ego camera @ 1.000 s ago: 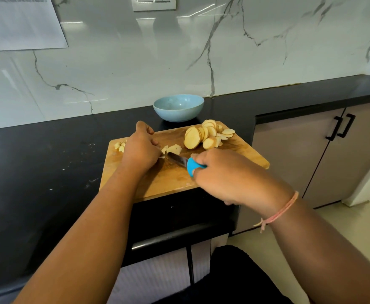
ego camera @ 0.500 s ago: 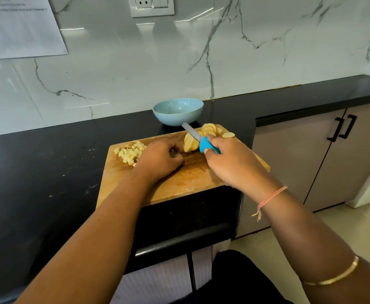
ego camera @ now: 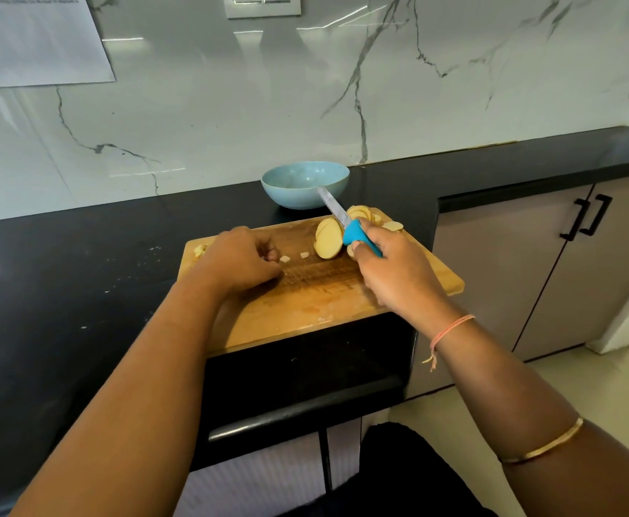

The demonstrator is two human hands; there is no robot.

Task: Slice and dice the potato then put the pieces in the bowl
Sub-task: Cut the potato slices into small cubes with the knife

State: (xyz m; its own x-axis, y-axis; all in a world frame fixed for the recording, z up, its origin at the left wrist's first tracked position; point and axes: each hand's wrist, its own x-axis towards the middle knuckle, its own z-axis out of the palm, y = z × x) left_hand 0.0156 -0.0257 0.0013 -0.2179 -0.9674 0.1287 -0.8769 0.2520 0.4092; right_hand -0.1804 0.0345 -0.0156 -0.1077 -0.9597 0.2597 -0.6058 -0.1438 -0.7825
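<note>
From my remote seat, the right hand is clenched round a small knife with a bright blue handle and a steel blade. The tip is raised and angled toward the back of the counter, so the edge is off the food, probably while the next cut is lined up.

The left hand rests knuckles-down with its fingers curled under. I cannot tell whether it pinches anything (the fingertips are tucked out of sight).

Two pale diced potato bits lie just beside it. A small heap of pale potato dice peeks out at the left edge, likely pushed there to free the middle.

Between the hands and beside the blade leans a fanned stack of round, pale-yellow potato slices, not yet diced.

All of it sits on a rectangular wooden cutting board on the glossy black countertop. A round light-blue bowl waits just behind the board, close for an easy transfer, and I see no potato in it.
</note>
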